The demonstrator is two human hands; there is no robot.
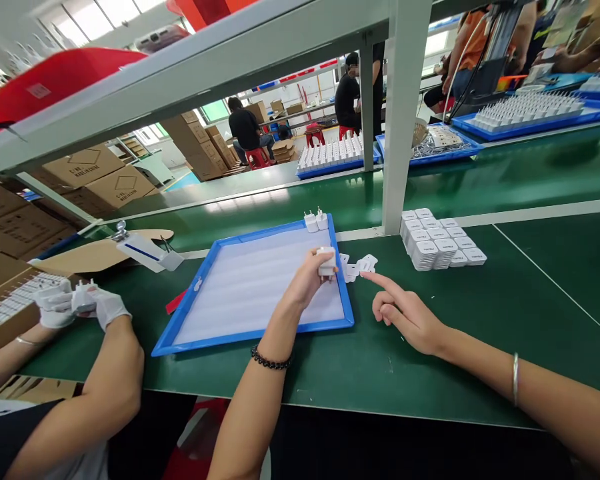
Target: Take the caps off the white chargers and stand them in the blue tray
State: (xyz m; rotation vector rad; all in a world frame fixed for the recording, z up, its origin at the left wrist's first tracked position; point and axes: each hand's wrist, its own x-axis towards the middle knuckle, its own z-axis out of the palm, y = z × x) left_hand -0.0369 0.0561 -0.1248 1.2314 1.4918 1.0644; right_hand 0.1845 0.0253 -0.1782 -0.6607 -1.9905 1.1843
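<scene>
My left hand (307,280), with a black beaded bracelet at its wrist, grips a white plug charger (327,262) above the right side of a blue-rimmed tray (253,333). Its prongs appear to point down. My right hand (410,317) holds nothing; its index finger stretches toward a few thin white cut-out pieces (367,264), the other fingers half curled. Whether the fingertip touches a piece, I cannot tell. Two or so white chargers (315,221) stand, prongs up, in the tray's far right corner. A white sheet lines the tray.
Stacks of white printed pieces (435,241) stand right of the shelf post (399,120). At left, a co-worker's gloved hands (87,305) hold a white charger beside a filled carton (10,303). A white dispenser-like tool (147,252) lies behind the tray.
</scene>
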